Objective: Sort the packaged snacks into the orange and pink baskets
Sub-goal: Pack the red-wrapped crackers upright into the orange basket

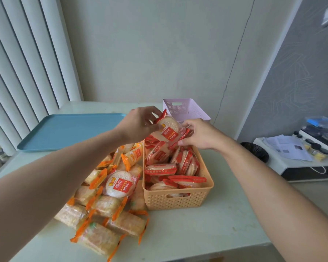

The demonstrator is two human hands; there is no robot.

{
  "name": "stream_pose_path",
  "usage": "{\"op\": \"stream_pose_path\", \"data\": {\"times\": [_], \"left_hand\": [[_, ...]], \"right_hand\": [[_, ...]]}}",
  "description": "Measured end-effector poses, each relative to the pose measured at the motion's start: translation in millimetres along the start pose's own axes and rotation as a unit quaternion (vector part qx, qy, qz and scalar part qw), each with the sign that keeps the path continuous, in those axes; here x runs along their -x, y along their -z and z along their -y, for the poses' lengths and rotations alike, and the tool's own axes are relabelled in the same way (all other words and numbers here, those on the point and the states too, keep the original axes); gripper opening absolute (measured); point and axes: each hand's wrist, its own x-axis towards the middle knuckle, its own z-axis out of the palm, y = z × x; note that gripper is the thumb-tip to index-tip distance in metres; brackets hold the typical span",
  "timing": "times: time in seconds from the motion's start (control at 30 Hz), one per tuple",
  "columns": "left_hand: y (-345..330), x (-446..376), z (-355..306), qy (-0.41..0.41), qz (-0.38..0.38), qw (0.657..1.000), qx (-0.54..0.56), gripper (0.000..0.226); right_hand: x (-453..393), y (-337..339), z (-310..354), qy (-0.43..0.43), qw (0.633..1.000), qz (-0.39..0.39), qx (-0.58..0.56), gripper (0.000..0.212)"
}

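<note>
Pinched a red packet point(168, 130) in left hand point(138, 125) — above the orange basket point(178, 199). Gripped the packet's other end with right hand point(201, 135) — fingers curled.

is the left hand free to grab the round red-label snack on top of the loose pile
Probably not yet: the left hand already grips a red-wrapped snack over the orange basket. Nothing lies over the round snack on the pile.

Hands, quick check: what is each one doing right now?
Left hand: fingers pinch the top of a red-wrapped snack packet above the orange basket.
Right hand: fingers grip the same packet's lower right edge.
</note>
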Motion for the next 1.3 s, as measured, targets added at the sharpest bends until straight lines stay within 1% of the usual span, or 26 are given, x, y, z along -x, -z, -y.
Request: {"op": "stream_pose_path", "data": {"times": [0.03, 0.1, 0.2, 0.23, 0.27, 0.33, 0.37, 0.4, 0.47, 0.5, 0.6, 0.7, 0.73, 0.8, 0.83, 0.87, 0.9, 0.93, 1.0, 1.07, 1.1, 1.13, 1.2, 1.3], "left_hand": [[0.0, -0.5, 0.5, -0.010, -0.011, 1.000, -0.016, 0.023], [0.1, -1.4, 1.0, -0.025, -0.056, 0.998, -0.009, 0.024], [5.0, -6.4, -1.2, -0.015, -0.160, 0.984, 0.071, 0.022], [7.9, -8.0, -2.0, 0.000, -0.173, 0.980, 0.097, 0.022], [9.6, -9.4, -1.2, 0.012, -0.171, 0.980, 0.105, 0.022], [10.3, -9.4, 2.9, 0.020, -0.132, 0.988, 0.079, 0.024], [9.3, -6.8, 4.8, 0.019, -0.109, 0.992, 0.062, 0.024], [8.3, -3.8, 6.3, 0.019, -0.091, 0.994, 0.051, 0.024], [6.7, 1.8, 10.1, 0.018, -0.071, 0.996, 0.043, 0.023], [6.9, 3.4, 11.7, 0.015, -0.060, 0.997, 0.038, 0.022], [5.7, 6.3, 14.8, 0.011, -0.025, 1.000, 0.003, 0.023], [1.3, 3.5, 16.3, 0.026, 0.001, 1.000, -0.011, 0.025], [-0.8, 2.7, 15.6, 0.027, 0.023, 0.999, -0.013, 0.025], [-6.7, 1.1, 13.3, 0.015, 0.077, 0.997, -0.024, 0.027], [-10.8, 1.2, 12.7, 0.010, 0.099, 0.995, -0.029, 0.028], [-14.9, 2.0, 11.6, 0.009, 0.111, 0.993, -0.033, 0.030], [-17.5, 2.6, 10.1, 0.008, 0.114, 0.993, -0.032, 0.031], [-18.6, 2.2, 7.9, 0.002, 0.105, 0.994, -0.028, 0.032], [-14.1, 0.1, 0.7, -0.017, 0.052, 0.998, 0.004, 0.030], [-3.1, -4.4, -7.2, -0.030, -0.003, 0.999, 0.027, 0.029], [1.0, -6.4, -9.0, -0.040, -0.007, 0.999, 0.007, 0.029], [2.3, -7.4, -9.6, -0.048, 0.004, 0.998, -0.031, 0.028], [-4.9, -4.2, -4.4, -0.058, 0.039, 0.991, -0.112, 0.027], [-22.1, 4.9, 7.0, -0.026, 0.077, 0.986, -0.144, 0.028]], "right_hand": [[3.5, 1.1, 2.7, -0.005, 1.000, -0.016, 0.010, 0.051], [8.9, 1.4, 6.8, 0.007, 0.998, -0.047, 0.048, 0.045], [15.3, -6.1, 12.0, 0.023, 0.995, -0.063, 0.070, 0.044], [16.1, -10.0, 14.4, 0.032, 0.995, -0.061, 0.069, 0.044], [15.9, -15.1, 16.6, 0.055, 0.995, -0.049, 0.064, 0.044], [15.1, -26.9, 20.2, 0.118, 0.991, 0.012, 0.054, 0.049], [15.0, -33.8, 20.8, 0.142, 0.987, 0.039, 0.060, 0.045], [14.6, -38.7, 19.8, 0.154, 0.984, 0.049, 0.074, 0.037], [10.5, -39.4, 14.6, 0.154, 0.984, 0.021, 0.092, 0.026], [7.7, -34.3, 11.3, 0.140, 0.988, -0.002, 0.071, 0.026], [0.5, -4.4, -1.5, 0.076, 0.995, -0.035, -0.047, 0.039], [1.2, 22.2, -10.5, 0.050, 0.990, -0.018, -0.133, 0.051], [1.9, 27.5, -11.3, 0.043, 0.985, -0.019, -0.169, 0.059], [4.7, 34.7, -11.5, 0.046, 0.975, -0.042, -0.212, 0.082], [6.5, 36.5, -11.2, 0.054, 0.972, -0.056, -0.223, 0.091], [7.9, 36.3, -10.3, 0.064, 0.967, -0.062, -0.238, 0.095], [9.2, 34.6, -9.5, 0.073, 0.962, -0.066, -0.255, 0.093], [9.3, 31.6, -10.1, 0.081, 0.958, -0.073, -0.266, 0.084], [7.9, 25.0, -11.8, 0.083, 0.955, -0.109, -0.262, 0.060], [6.2, 21.6, -12.3, 0.072, 0.952, -0.170, -0.243, 0.037], [5.5, 20.3, -12.2, 0.061, 0.949, -0.193, -0.242, 0.028], [3.9, 18.6, -12.2, 0.049, 0.946, -0.204, -0.247, 0.021], [1.6, 12.8, -10.6, 0.031, 0.940, -0.201, -0.273, 0.017], [-2.0, 3.2, -7.5, 0.037, 0.937, -0.184, -0.294, 0.022]]}}
